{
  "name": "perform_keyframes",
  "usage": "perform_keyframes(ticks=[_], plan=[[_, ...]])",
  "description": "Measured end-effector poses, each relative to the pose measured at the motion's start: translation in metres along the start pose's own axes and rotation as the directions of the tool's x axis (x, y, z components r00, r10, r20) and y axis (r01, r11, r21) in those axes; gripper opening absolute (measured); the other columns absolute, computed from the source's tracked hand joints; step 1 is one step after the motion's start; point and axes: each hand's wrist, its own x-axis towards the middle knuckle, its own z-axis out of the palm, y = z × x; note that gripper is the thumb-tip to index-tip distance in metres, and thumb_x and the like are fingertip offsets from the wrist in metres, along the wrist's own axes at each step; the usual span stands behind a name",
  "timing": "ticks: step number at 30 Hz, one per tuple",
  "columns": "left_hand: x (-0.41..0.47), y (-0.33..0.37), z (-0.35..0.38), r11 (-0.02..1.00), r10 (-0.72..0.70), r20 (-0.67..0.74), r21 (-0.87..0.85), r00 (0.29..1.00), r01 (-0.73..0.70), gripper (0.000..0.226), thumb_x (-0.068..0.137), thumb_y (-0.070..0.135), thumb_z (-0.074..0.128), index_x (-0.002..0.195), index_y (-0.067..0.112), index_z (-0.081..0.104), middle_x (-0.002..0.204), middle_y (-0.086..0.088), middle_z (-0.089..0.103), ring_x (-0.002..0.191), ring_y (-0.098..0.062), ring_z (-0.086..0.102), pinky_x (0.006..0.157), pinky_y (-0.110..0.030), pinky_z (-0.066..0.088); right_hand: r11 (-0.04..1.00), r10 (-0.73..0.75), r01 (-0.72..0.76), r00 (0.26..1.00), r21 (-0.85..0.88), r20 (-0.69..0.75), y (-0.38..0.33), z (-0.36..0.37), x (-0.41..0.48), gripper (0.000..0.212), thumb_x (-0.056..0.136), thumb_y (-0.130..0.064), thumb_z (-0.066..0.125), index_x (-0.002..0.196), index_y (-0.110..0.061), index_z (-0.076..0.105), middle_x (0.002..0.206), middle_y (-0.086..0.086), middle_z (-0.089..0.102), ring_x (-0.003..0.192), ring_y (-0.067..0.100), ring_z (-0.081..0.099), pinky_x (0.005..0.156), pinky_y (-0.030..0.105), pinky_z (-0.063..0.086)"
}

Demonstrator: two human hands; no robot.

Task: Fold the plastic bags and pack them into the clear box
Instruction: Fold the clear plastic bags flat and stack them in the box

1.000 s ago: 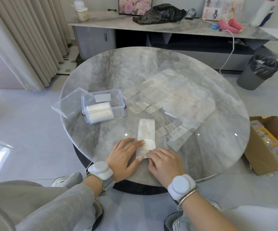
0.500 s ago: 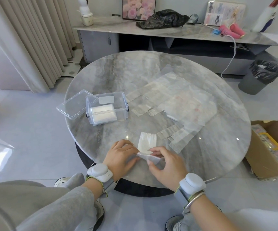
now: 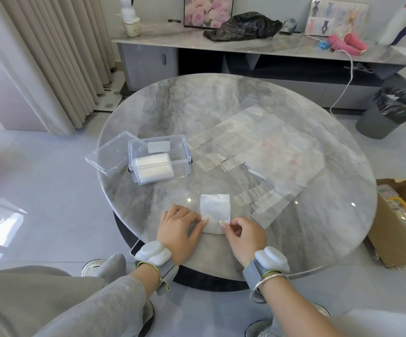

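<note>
One folded white plastic bag [image 3: 215,210] lies at the near edge of the round grey marble table [image 3: 221,105]. The left hand [image 3: 180,229] presses flat fingers on its left side, and the right hand [image 3: 244,233] pinches its near right corner. One clear rectangular plastic box [image 3: 182,161], farther left, holds a stack of folded white bags [image 3: 154,167]. Its one clear lid [image 3: 109,156] lies just left of it. Overlapping flat clear bags [image 3: 270,147] spread to the right; their number cannot be told.

No legible text; red print on plastic bags [image 3: 277,152] unreadable

Bright, even light is spread across the room (shadows are soft); small glints are caught on the round grey marble table [image 3: 197,105], a bright patch on the glossy pale tiled floor [image 3: 5,222]. Edges are bowed and smeared.
</note>
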Motion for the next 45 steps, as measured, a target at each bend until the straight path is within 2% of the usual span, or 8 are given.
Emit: perform_keyframes(ticks=[7, 12, 23, 29, 32, 34, 37, 45], plan=[[0.004, 0.0, 0.004, 0.998, -0.037, -0.015, 0.051, 0.999, 0.038, 0.038, 0.09, 0.052, 0.044, 0.076, 0.024, 0.065, 0.082, 0.011, 0.06, 0.086, -0.016, 0.052, 0.073, -0.027, 0.037, 0.995, -0.042, 0.04, 0.999, -0.093, -0.025, 0.003, 0.005, -0.004, 0.024, 0.088, -0.039, 0.063, 0.077, -0.018, 0.063, 0.085, -0.004, 0.053, 0.084, 0.017, 0.051, 0.069, 0.026, 0.036], [0.005, 0.0, 0.006, 0.997, -0.035, -0.031, 0.065, 0.999, 0.037, 0.036, 0.089, 0.051, 0.045, 0.075, 0.023, 0.064, 0.083, 0.011, 0.058, 0.085, -0.015, 0.049, 0.073, -0.027, 0.036, 0.998, -0.024, 0.025, 0.999, -0.06, 0.027, 0.003, 0.0, -0.004, 0.024, 0.089, -0.041, 0.062, 0.074, -0.024, 0.053, 0.086, -0.007, 0.05, 0.086, 0.014, 0.049, 0.069, 0.023, 0.033], [0.008, -0.004, 0.009, 0.946, 0.181, 0.025, 0.268, 0.983, -0.181, 0.035, 0.092, 0.039, 0.044, 0.075, 0.02, 0.066, 0.094, 0.004, 0.058, 0.089, -0.02, 0.053, 0.069, -0.031, 0.043, 0.962, -0.075, 0.072, 0.997, -0.263, -0.005, 0.003, 0.001, -0.008, 0.033, 0.091, -0.049, 0.054, 0.08, -0.019, 0.055, 0.09, -0.006, 0.047, 0.089, 0.013, 0.041, 0.067, 0.024, 0.034], [0.01, -0.003, 0.005, 0.938, 0.166, 0.081, 0.296, 0.983, -0.183, 0.035, 0.091, 0.045, 0.044, 0.073, 0.02, 0.059, 0.092, 0.005, 0.056, 0.087, -0.02, 0.053, 0.07, -0.032, 0.045, 0.961, -0.08, 0.068, 0.996, -0.27, -0.035, 0.004, 0.003, -0.008, 0.032, 0.09, -0.047, 0.058, 0.079, -0.017, 0.057, 0.09, -0.006, 0.043, 0.087, 0.013, 0.04, 0.064, 0.026, 0.034], [0.01, 0.001, 0.003, 0.957, 0.128, 0.056, 0.256, 0.99, -0.138, 0.03, 0.092, 0.045, 0.045, 0.091, 0.018, 0.058, 0.1, 0.003, 0.056, 0.092, -0.021, 0.055, 0.075, -0.032, 0.046, 0.966, -0.085, 0.067, 0.994, -0.249, -0.061, 0.006, 0.004, -0.009, 0.032, 0.088, -0.046, 0.061, 0.077, -0.016, 0.057, 0.089, -0.006, 0.043, 0.085, 0.012, 0.039, 0.063, 0.025, 0.034], [0.009, 0.001, 0.003, 0.962, 0.158, 0.088, 0.211, 0.984, -0.174, 0.039, 0.095, 0.042, 0.044, 0.122, 0.015, 0.055, 0.129, -0.001, 0.054, 0.117, -0.022, 0.052, 0.094, -0.034, 0.044, 0.967, -0.088, 0.069, 0.994, -0.245, -0.068, 0.006, 0.005, -0.009, 0.032, 0.088, -0.046, 0.062, 0.076, -0.016, 0.058, 0.089, -0.006, 0.043, 0.086, 0.012, 0.04, 0.062, 0.026, 0.035], [0.008, -0.001, 0.006, 0.928, 0.281, 0.254, 0.173, 0.925, -0.33, 0.058, 0.103, 0.038, 0.03, 0.154, 0.011, 0.024, 0.161, -0.004, 0.02, 0.149, -0.017, 0.016, 0.12, -0.041, 0.017, 0.968, -0.095, 0.069, 0.991, -0.24, -0.099, 0.006, 0.006, -0.01, 0.031, 0.086, -0.044, 0.065, 0.073, -0.016, 0.058, 0.088, -0.006, 0.044, 0.083, 0.012, 0.041, 0.059, 0.026, 0.034], [0.007, -0.011, 0.017, 0.868, 0.321, 0.457, 0.209, 0.83, -0.45, 0.058, 0.105, 0.037, 0.01, 0.155, 0.008, 0.014, 0.163, -0.006, 0.009, 0.15, -0.015, 0.006, 0.119, -0.044, 0.009, 0.968, -0.12, 0.09, 0.986, -0.232, -0.119, 0.008, 0.006, -0.012, 0.03, 0.084, -0.043, 0.067, 0.069, -0.02, 0.055, 0.088, -0.007, 0.045, 0.084, 0.012, 0.041, 0.06, 0.024, 0.033]])
